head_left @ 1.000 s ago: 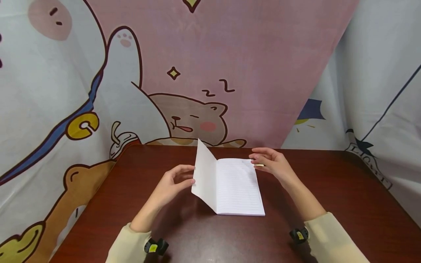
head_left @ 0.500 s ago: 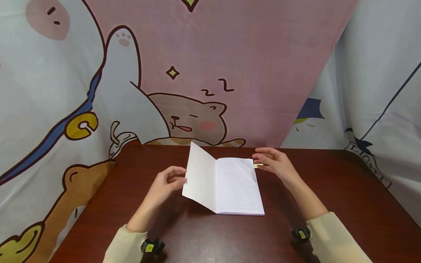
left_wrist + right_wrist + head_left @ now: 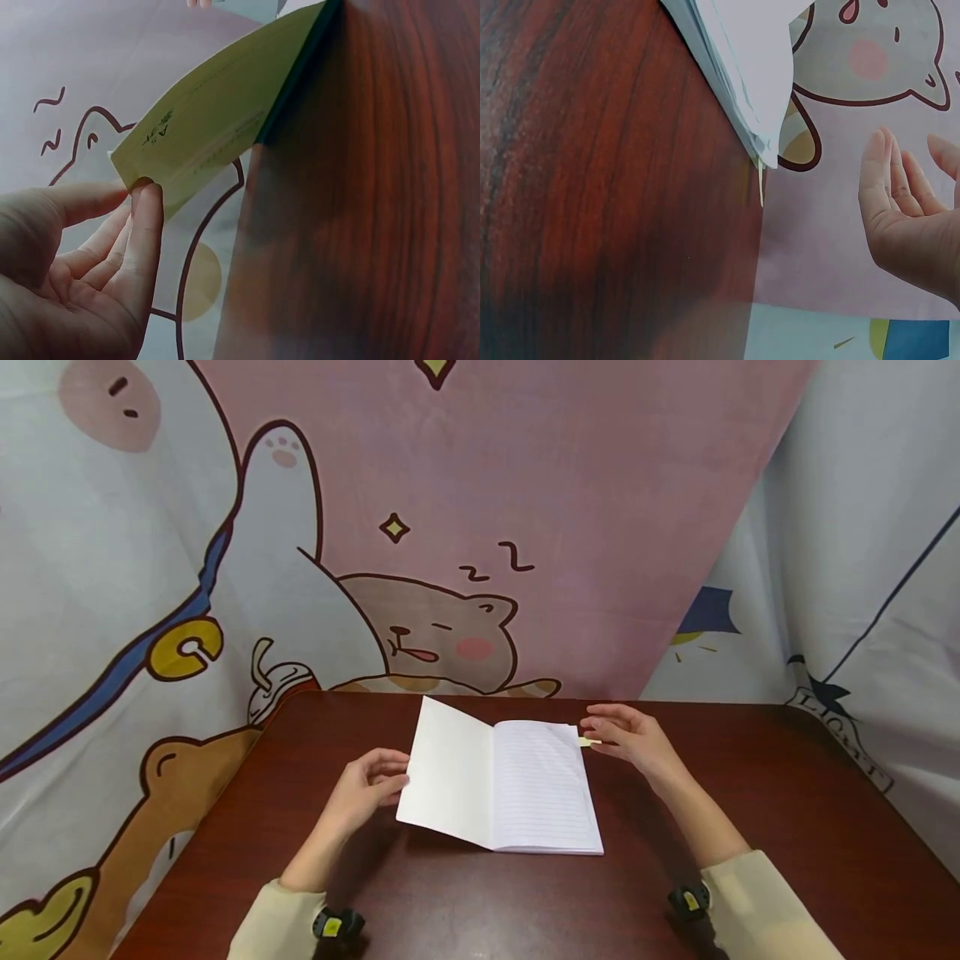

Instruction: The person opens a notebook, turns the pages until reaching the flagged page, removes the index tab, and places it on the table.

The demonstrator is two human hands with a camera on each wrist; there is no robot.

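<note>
An open notebook point(image 3: 543, 789) lies on the table with a lined page facing up on its right side. Its cover point(image 3: 446, 772) is raised at a slant on the left, white inside and yellow-green outside in the left wrist view. My left hand point(image 3: 367, 789) pinches the cover's outer edge between thumb and fingers point(image 3: 146, 225). A small pale yellow tab point(image 3: 588, 742) sticks out from the notebook's right edge near the top. Close to that tab, my right hand point(image 3: 633, 743) hovers with loosely bent fingers point(image 3: 874, 176) and holds nothing.
The dark reddish-brown table point(image 3: 480, 910) extends around the notebook. Behind it hangs a cloth backdrop point(image 3: 600, 527) with cartoon animals. Black wrist devices with yellow marks sit at both sleeves.
My left hand has moved left and down, swinging the cover further open and lower. The right hand has shifted slightly right, away from the page edge, leaving more of the yellow tab visible.
</note>
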